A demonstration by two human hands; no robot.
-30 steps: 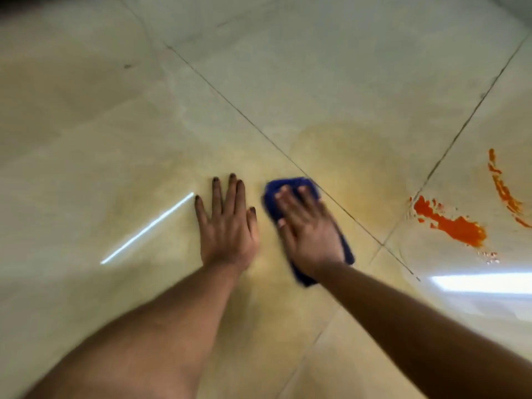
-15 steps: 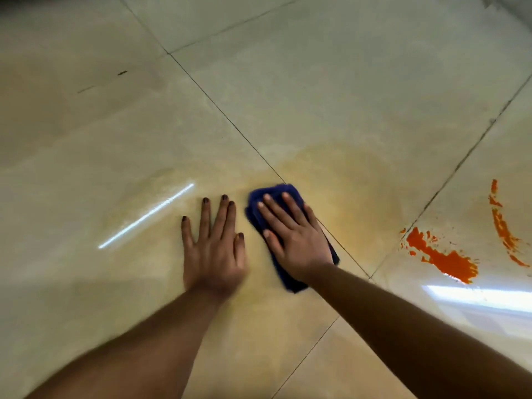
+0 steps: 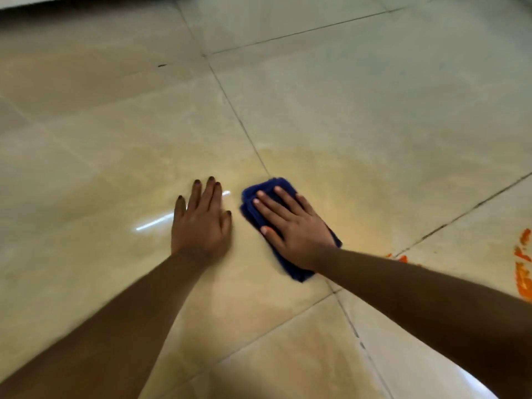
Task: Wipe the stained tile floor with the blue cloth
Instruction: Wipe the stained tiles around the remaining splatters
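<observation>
A folded blue cloth (image 3: 260, 194) lies on the glossy cream tile floor (image 3: 345, 105). My right hand (image 3: 290, 228) presses flat on the cloth with straight fingers, covering most of it. My left hand (image 3: 201, 223) rests flat on the bare tile just left of the cloth, fingers spread. A faint yellowish smear (image 3: 345, 182) tints the tiles around and to the right of the cloth. Bright orange stains (image 3: 522, 272) show at the right edge, partly behind my right forearm.
Dark grout lines (image 3: 239, 122) cross the floor diagonally. A small dark speck (image 3: 162, 65) sits on a far tile. A dark strip with a pale edge (image 3: 28, 1) runs along the top left. Light glare (image 3: 155, 221) reflects beside my left hand.
The view has swung left, so the orange stains now sit at the right edge. My right hand and the cloth shifted a little along the tile; my left hand stays planted beside them.
</observation>
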